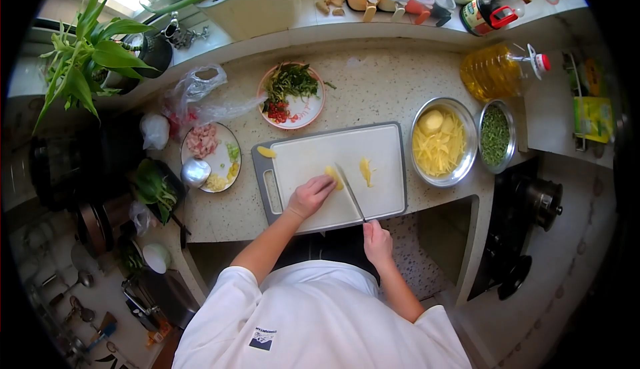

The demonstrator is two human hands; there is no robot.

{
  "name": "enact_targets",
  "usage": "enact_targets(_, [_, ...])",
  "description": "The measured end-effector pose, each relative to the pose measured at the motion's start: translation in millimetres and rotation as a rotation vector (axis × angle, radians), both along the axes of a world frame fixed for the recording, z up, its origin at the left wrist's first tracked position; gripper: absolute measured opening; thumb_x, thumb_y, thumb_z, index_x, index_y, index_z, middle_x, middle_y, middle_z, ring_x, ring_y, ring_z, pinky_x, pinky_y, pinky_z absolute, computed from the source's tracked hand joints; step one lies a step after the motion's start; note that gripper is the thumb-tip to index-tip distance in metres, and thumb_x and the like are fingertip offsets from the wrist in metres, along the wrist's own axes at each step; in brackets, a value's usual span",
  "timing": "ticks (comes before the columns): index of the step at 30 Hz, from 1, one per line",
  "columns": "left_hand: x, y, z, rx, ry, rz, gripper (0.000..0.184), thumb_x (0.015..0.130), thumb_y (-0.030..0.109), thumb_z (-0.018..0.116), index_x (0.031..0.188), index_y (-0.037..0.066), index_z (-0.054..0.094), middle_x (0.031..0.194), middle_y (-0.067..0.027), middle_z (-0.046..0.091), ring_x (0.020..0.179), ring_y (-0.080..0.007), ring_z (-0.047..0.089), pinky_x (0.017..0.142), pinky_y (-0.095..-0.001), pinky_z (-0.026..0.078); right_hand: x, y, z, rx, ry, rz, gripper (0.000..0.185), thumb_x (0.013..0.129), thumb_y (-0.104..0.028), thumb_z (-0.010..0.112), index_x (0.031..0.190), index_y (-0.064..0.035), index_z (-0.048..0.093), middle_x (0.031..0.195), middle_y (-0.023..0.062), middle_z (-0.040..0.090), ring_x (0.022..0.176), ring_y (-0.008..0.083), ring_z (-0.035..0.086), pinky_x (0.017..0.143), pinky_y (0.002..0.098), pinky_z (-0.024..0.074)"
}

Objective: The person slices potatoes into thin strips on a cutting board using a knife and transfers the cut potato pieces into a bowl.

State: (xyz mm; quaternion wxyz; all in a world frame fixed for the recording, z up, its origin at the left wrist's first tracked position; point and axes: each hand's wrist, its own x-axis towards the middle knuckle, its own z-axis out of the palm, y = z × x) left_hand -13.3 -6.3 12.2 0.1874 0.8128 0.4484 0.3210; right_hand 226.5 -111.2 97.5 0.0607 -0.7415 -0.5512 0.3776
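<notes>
A white cutting board [300, 149] with a grey rim lies on the counter in front of me. My left hand [312, 197] presses a piece of yellow potato [335, 177] onto it, fingers closed and bent over the piece. In my right hand [378, 242] is the handle of a knife [350, 192]; its blade stands on edge just right of the potato, close to my left fingertips. A few potato shreds [366, 172] lie to the right of the blade. One potato slice [266, 152] rests at the board's upper left corner.
Right of the board stand a metal bowl of potato shreds [438, 144] and a bowl of chopped greens [495, 136]. Behind is a plate [303, 117] with greens and red pepper. A plate [223, 146] of pink meat sits left, near an oil jug [490, 72] across the counter.
</notes>
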Motion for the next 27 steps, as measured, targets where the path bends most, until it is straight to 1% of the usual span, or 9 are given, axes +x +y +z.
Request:
enact_targets(3, [1,0,-3,0.008,-0.014,0.003,0.028,0.082,0.005,0.073,0.11,0.008,0.078,0.111,-0.0075,0.074,0.102,-0.0253,0.074,0.081,-0.0336,0.064,4,-5,5,-0.027,-0.034,0.05,0.039,0.108,-0.046,0.051,0.098,-0.0098,0.062,0.082,0.0218,0.071,0.081,0.0483,0.069,0.069,0.0576,0.0533])
enact_targets(8, [1,0,-6,0.035,-0.018,0.0,0.023,0.082,0.005,0.074,0.105,0.007,0.078,0.11,-0.0071,0.074,0.103,-0.0254,0.074,0.08,-0.0335,0.064,4,-6,8,-0.008,-0.049,0.091,0.04,0.107,-0.048,0.053,0.097,-0.0098,0.062,0.082,0.0199,0.072,0.08,0.0467,0.069,0.068,0.0569,0.0535])
enact_targets(12, [0,1,-4,0.035,-0.022,-0.003,0.021,0.081,0.004,0.074,0.102,0.007,0.078,0.11,-0.0063,0.074,0.104,-0.0252,0.074,0.078,-0.0331,0.064,-1,-5,15,0.005,-0.074,0.107,0.041,0.108,-0.047,0.05,0.097,-0.0094,0.062,0.082,0.0204,0.071,0.08,0.0468,0.069,0.068,0.0557,0.0533])
enact_targets(18, [1,3,2,0.022,-0.008,0.001,0.022,0.081,0.004,0.073,0.102,0.008,0.078,0.109,-0.0059,0.074,0.105,-0.0253,0.074,0.078,-0.0333,0.064,-1,-6,12,0.025,-0.08,0.095,0.04,0.108,-0.046,0.051,0.098,-0.0092,0.062,0.08,0.0199,0.071,0.079,0.0464,0.069,0.068,0.0554,0.0536])
enact_targets(23, [0,2,-4,0.047,-0.004,-0.005,0.022,0.082,0.005,0.073,0.103,0.008,0.078,0.108,-0.0056,0.075,0.104,-0.0249,0.074,0.079,-0.0326,0.064,-1,-6,11,0.01,-0.078,0.095,0.04,0.108,-0.045,0.051,0.098,-0.0089,0.062,0.08,0.0209,0.071,0.079,0.047,0.069,0.069,0.0559,0.0538])
enact_targets(27, [1,2,-5,0.045,-0.007,0.005,0.022,0.082,0.006,0.074,0.103,0.008,0.078,0.107,-0.0055,0.075,0.104,-0.0243,0.074,0.08,-0.0325,0.064,-3,-1,11,-0.028,-0.085,0.107,0.039,0.107,-0.044,0.055,0.095,-0.0072,0.061,0.079,0.0206,0.071,0.078,0.0466,0.069,0.066,0.0571,0.0534])
